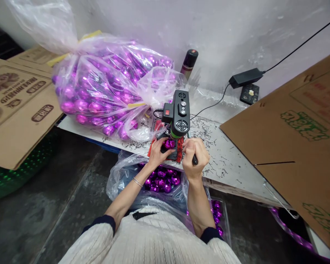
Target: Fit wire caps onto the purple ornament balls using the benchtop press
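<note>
A purple mirrored ball [169, 143] sits under the head of a small black press machine [181, 113] on the worktable. Around the ball curl the fingers and thumb of my left hand [157, 152], closed on it from the left. My right hand [195, 157] is wrapped in a fist round the machine's lever handle [195, 160], whose black end shows below the fingers. Red material [179, 148] lies beneath the machine's base. Below the table edge, close to my body, an open plastic bag holds more purple balls [160, 180].
A large tied clear bag of purple balls [107, 88] fills the table's left side. Small dark bits litter the white tabletop [222, 161]. A spray can [191, 60] stands by the wall, near a power adapter [246, 77]. Cardboard boxes flank both sides, the right one [297, 139] tilted.
</note>
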`<state>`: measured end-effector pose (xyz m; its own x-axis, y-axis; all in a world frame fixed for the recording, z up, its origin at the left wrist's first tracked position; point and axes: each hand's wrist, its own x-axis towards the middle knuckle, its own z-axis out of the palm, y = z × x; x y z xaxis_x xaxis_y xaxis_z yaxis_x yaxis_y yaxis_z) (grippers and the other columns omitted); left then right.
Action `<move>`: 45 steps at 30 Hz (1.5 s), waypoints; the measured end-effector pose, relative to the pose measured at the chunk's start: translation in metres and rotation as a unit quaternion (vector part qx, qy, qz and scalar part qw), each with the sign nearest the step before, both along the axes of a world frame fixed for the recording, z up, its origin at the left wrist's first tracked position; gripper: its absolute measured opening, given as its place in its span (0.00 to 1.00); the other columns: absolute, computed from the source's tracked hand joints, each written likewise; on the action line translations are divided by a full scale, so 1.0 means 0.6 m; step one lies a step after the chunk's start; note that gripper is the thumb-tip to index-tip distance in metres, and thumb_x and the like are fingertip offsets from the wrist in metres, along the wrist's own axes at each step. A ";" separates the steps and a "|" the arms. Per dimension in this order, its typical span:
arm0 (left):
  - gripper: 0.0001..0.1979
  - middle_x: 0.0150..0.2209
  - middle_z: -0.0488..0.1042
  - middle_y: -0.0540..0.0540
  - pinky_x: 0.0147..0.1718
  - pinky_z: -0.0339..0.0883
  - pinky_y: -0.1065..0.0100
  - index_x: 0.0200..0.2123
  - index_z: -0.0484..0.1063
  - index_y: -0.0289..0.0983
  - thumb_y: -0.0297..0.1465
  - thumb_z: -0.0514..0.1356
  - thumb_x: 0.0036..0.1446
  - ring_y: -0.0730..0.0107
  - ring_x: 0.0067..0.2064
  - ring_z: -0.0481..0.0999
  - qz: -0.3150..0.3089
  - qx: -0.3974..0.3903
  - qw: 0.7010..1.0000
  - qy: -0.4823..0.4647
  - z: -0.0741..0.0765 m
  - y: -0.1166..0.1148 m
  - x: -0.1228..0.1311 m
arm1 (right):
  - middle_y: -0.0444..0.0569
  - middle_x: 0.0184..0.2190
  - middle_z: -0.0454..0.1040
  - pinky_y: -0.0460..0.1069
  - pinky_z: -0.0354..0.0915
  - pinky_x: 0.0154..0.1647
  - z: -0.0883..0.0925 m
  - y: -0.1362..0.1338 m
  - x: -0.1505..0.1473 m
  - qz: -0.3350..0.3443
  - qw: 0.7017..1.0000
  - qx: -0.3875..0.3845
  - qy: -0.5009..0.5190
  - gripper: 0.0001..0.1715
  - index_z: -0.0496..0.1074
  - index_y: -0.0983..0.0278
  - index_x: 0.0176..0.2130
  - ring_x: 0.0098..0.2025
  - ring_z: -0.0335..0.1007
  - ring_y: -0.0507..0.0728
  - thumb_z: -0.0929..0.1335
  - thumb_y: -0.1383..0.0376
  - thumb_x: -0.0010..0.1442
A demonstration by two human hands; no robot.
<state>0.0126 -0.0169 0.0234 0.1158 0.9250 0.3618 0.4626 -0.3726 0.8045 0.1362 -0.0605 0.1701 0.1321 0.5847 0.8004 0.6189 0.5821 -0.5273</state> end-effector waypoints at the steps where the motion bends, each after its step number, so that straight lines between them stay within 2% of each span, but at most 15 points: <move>1: 0.27 0.55 0.80 0.39 0.63 0.66 0.49 0.58 0.72 0.40 0.42 0.71 0.59 0.51 0.58 0.79 0.004 0.001 1.000 -0.006 0.001 0.000 0.001 | 0.44 0.27 0.71 0.51 0.65 0.34 -0.002 -0.001 0.000 -0.001 1.000 0.000 -0.001 0.16 0.67 0.60 0.30 0.31 0.70 0.53 0.61 0.71 0.70; 5: 0.26 0.54 0.81 0.39 0.61 0.68 0.51 0.58 0.73 0.40 0.41 0.71 0.59 0.53 0.57 0.80 0.010 0.012 1.000 -0.015 0.000 0.002 0.003 | 0.44 0.27 0.71 0.50 0.65 0.34 -0.018 -0.002 0.000 -0.008 1.000 0.010 -0.006 0.16 0.67 0.60 0.30 0.31 0.70 0.53 0.61 0.71 0.69; 9: 0.27 0.55 0.80 0.40 0.62 0.68 0.51 0.58 0.73 0.40 0.41 0.71 0.59 0.53 0.57 0.79 0.019 0.001 1.000 -0.010 0.000 0.000 0.004 | 0.44 0.28 0.72 0.49 0.66 0.33 -0.052 -0.002 -0.001 -0.008 0.999 0.040 -0.009 0.14 0.66 0.60 0.31 0.31 0.71 0.53 0.61 0.71 0.69; 15: 0.26 0.54 0.81 0.41 0.63 0.67 0.49 0.58 0.73 0.41 0.41 0.71 0.59 0.53 0.56 0.80 0.022 -0.013 1.000 0.003 0.001 -0.002 0.003 | 0.45 0.30 0.73 0.50 0.67 0.33 -0.108 0.002 -0.001 -0.021 0.998 0.059 -0.003 0.15 0.67 0.60 0.32 0.30 0.71 0.53 0.60 0.66 0.71; 21: 0.26 0.52 0.81 0.41 0.62 0.69 0.49 0.57 0.73 0.42 0.42 0.71 0.58 0.53 0.55 0.80 0.019 -0.011 1.000 -0.001 0.000 -0.002 0.003 | 0.45 0.29 0.71 0.51 0.67 0.33 -0.139 0.012 0.000 -0.028 0.996 0.089 0.007 0.17 0.66 0.59 0.31 0.29 0.69 0.53 0.59 0.61 0.73; 33: 0.26 0.52 0.81 0.40 0.61 0.69 0.49 0.57 0.73 0.41 0.40 0.71 0.58 0.53 0.55 0.81 0.018 -0.004 1.000 -0.022 -0.001 0.002 0.005 | 0.43 0.28 0.69 0.52 0.68 0.38 -0.139 0.016 -0.006 -0.032 0.995 0.097 0.016 0.19 0.63 0.60 0.31 0.29 0.69 0.51 0.57 0.61 0.75; 40: 0.24 0.51 0.81 0.39 0.56 0.72 0.53 0.57 0.73 0.38 0.38 0.71 0.59 0.54 0.53 0.81 0.008 0.007 0.999 -0.038 0.000 0.003 0.004 | 0.43 0.29 0.69 0.51 0.68 0.35 -0.151 0.020 -0.007 -0.013 0.994 0.105 0.019 0.18 0.63 0.60 0.31 0.29 0.69 0.52 0.57 0.63 0.74; 43: 0.24 0.52 0.81 0.39 0.56 0.73 0.53 0.57 0.73 0.38 0.38 0.70 0.60 0.54 0.53 0.81 0.007 0.007 0.999 -0.036 -0.001 0.005 0.004 | 0.43 0.27 0.69 0.49 0.68 0.33 -0.138 0.019 -0.007 -0.010 0.993 0.118 -0.012 0.19 0.63 0.60 0.29 0.28 0.69 0.51 0.58 0.63 0.74; 45: 0.25 0.52 0.81 0.39 0.56 0.73 0.53 0.57 0.73 0.38 0.39 0.70 0.60 0.54 0.54 0.81 0.006 0.004 0.999 -0.037 -0.001 0.009 0.008 | 0.43 0.26 0.68 0.49 0.65 0.32 -0.112 0.018 -0.008 -0.017 0.994 0.105 0.003 0.20 0.63 0.60 0.28 0.28 0.68 0.51 0.58 0.64 0.73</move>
